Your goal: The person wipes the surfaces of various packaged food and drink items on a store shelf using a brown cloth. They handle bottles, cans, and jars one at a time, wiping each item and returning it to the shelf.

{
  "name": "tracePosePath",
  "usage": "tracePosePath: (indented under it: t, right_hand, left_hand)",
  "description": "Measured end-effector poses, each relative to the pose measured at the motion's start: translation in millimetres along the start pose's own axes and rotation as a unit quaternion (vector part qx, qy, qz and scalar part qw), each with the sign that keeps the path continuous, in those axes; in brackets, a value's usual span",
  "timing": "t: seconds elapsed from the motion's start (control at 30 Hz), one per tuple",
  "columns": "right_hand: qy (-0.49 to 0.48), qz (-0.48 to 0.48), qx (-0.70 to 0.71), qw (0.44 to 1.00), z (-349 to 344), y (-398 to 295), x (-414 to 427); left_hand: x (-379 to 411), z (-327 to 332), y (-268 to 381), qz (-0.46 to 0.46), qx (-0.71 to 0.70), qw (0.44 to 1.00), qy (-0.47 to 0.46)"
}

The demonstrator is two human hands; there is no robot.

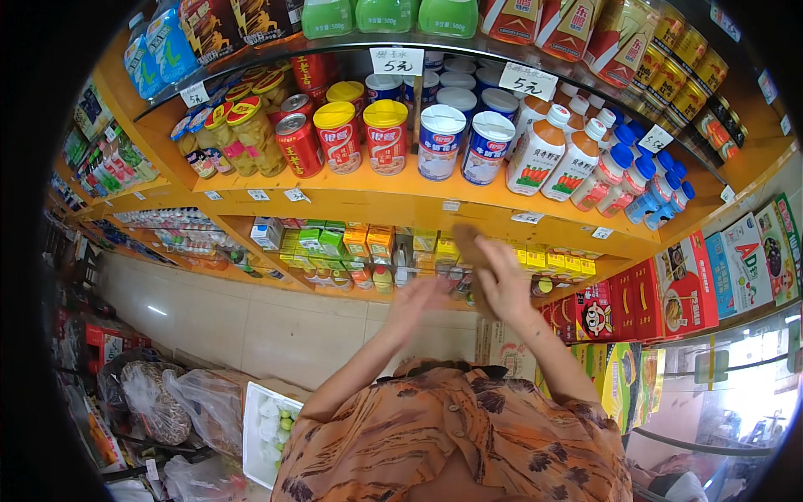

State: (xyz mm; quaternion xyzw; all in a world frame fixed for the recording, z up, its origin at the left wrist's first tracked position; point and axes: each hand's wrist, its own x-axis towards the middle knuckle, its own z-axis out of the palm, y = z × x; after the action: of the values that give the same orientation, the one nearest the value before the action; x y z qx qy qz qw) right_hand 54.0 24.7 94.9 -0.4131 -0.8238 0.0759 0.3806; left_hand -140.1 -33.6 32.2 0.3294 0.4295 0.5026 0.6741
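A brown cloth (472, 248), blurred by motion, hangs from my right hand (502, 282), which grips it in front of the lower shelf. Close by on its left is my left hand (420, 304), blurred, with nothing visible in it. Above both hands, red cans with yellow lids (385, 138), blue-and-white cans (442, 143) and white-capped juice bottles (537, 150) stand along the front of a wooden shelf. Red drink cans (298, 144) and jars of preserved fruit (257, 135) stand further left. Small yellow and green cartons (332, 241) fill part of the shelf below.
A glass shelf with drink packs (386, 16) crosses the top. Red cartons (684, 282) are stacked at the right, near a glass case (721, 383). On the lower left, a white foam box (254, 433) holds green fruit beside filled plastic bags (154, 401) on the tiled floor (276, 326).
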Motion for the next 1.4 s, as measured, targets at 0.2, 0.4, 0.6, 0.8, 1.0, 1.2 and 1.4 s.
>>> tracePosePath:
  t: [0.2, 0.4, 0.6, 0.8, 1.0, 1.2, 1.4]
  right_hand:
    - [0.058, -0.073, -0.168, 0.981, -8.2, 36.7, 33.7]
    - [-0.054, -0.072, -0.113, 0.989, 27.1, 56.5, 2.0]
    - [-0.128, -0.03, 0.026, 0.991, 16.0, 69.9, -26.9]
    - [-0.168, -0.02, 0.145, 0.975, 15.9, 75.3, -60.9]
    - [-0.145, 0.0, 0.167, 0.975, 21.2, 69.5, -60.1]
    - [-0.133, 0.083, 0.229, 0.961, 46.7, 42.6, -46.6]
    - [-0.073, 0.136, 0.246, 0.957, 63.5, 17.3, -37.4]
  left_hand:
    - [62.1, 9.7, 76.0, 0.297, 0.125, 0.935, 0.15]
    - [144.5, 12.1, 115.9, 0.494, 0.399, 0.711, 0.303]
    - [184.5, 21.2, 111.4, 0.418, 0.366, 0.778, 0.293]
    - [168.3, 23.0, 123.6, 0.337, 0.308, 0.852, 0.255]
    - [182.8, 20.2, 117.9, 0.402, 0.364, 0.788, 0.292]
    - [163.6, 29.3, 126.0, 0.327, 0.33, 0.845, 0.265]
    - [112.5, 18.3, 132.4, 0.41, 0.238, 0.868, 0.145]
